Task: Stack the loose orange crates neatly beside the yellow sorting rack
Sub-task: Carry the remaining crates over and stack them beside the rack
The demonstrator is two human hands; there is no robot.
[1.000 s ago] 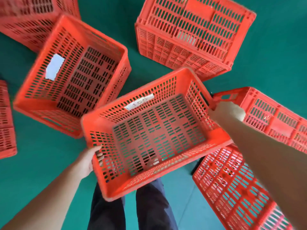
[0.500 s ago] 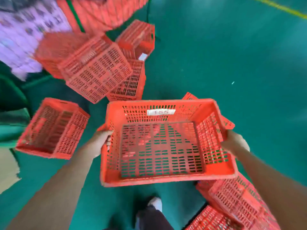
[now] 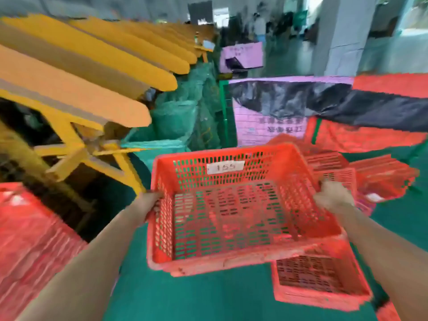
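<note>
Orange crate (image 3: 234, 212) is gripped at its side rims by left hand (image 3: 148, 206) and right hand (image 3: 333, 198), yellow rack (image 3: 76, 84) far left.

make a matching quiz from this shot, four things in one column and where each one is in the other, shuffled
Things
1. crate labelled 155
2. yellow sorting rack
3. pink printed sheet
4. open crate

Places
A. upper left of the view
B. gripped between left hand and right hand
C. on the green floor, under the carried crate's near right corner
D. upright at the back, beyond the carried crate

Pairs: 1-B, 2-A, 3-D, 4-C
</note>
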